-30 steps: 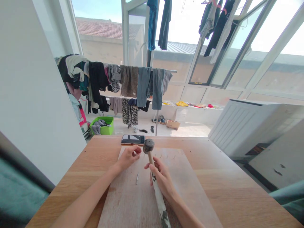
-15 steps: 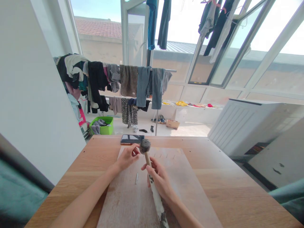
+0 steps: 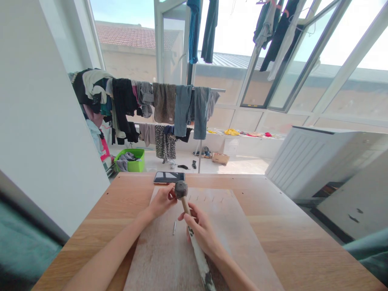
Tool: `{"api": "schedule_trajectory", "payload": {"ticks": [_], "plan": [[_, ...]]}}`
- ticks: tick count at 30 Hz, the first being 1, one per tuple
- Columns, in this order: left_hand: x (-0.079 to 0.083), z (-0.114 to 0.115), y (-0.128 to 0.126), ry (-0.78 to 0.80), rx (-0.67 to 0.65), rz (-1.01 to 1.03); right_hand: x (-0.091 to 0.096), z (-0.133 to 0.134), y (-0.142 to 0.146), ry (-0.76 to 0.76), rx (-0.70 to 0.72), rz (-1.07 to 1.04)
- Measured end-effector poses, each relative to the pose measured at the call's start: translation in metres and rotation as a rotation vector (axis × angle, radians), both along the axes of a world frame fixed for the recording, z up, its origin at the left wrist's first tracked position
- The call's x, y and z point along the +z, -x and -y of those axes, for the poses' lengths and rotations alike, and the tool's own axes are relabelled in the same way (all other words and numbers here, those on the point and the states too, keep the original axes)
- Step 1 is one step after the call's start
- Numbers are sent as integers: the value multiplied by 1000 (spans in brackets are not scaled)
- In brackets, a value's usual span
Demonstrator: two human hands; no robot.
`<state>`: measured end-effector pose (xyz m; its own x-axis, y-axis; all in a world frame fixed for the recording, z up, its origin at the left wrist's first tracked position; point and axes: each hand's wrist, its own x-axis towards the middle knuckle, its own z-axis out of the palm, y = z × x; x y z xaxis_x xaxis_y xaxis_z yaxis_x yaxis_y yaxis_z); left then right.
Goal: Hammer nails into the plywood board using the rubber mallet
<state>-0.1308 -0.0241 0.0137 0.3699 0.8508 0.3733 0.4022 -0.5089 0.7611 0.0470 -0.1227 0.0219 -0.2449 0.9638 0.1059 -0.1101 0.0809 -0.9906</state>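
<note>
My right hand [image 3: 203,228] is wrapped around the pale, dark-stained handle of a mallet [image 3: 194,242]. The mallet's round dark head is up at the far end, close to my left fingertips. My left hand [image 3: 163,200] is closed in a pinch over the far left part of a wooden board [image 3: 230,242]; the mallet head partly covers the fingertips, so what they hold is hidden. Several thin nails [image 3: 205,199] stand upright in a row across the far part of the board. A loose nail [image 3: 174,228] lies on the board between my arms.
A phone [image 3: 169,177] lies at the far edge of the wooden table [image 3: 291,218], just behind my left hand. Beyond are a drying rack with clothes [image 3: 165,103], a green basket [image 3: 138,165] and a small cardboard box [image 3: 220,158]. A white appliance [image 3: 315,161] stands at the right.
The mallet head has shifted slightly left and down, closer to my left fingertips. My right hand has moved a little left with it. My left hand has barely moved.
</note>
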Motion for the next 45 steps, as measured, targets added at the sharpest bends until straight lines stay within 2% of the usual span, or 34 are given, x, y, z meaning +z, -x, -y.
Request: {"api": "schedule_trajectory", "payload": {"ticks": [17, 22, 24, 27, 29, 31, 34, 38, 41, 45], "plan": [[5, 0, 0, 35, -3, -27, 2, -1, -3, 2, -15, -16], [22, 0, 10, 49, 18, -110, 3, -2, -6, -6, -82, -58], [34, 5, 14, 78, -51, -172, 3, -3, -7, -6, -97, -71], [48, 18, 14, 169, -275, -333, 4, -3, -7, -2, -116, -91], [53, 27, 11, 208, -390, -452, 6, -2, -7, -2, -121, -91], [53, 33, 6, 238, -437, -536, 7, -1, -7, 1, -127, -80], [51, 37, 1, 269, -430, -594, 7, -2, -8, 7, -134, -71], [51, 36, 3, 174, -346, -635, 7, -2, -9, 11, -134, -60], [48, 28, 10, 154, -271, -535, 7, -2, -9, 14, -130, -59], [36, 5, 22, 156, -128, -329, 6, -2, -8, 18, -125, -73]]}}
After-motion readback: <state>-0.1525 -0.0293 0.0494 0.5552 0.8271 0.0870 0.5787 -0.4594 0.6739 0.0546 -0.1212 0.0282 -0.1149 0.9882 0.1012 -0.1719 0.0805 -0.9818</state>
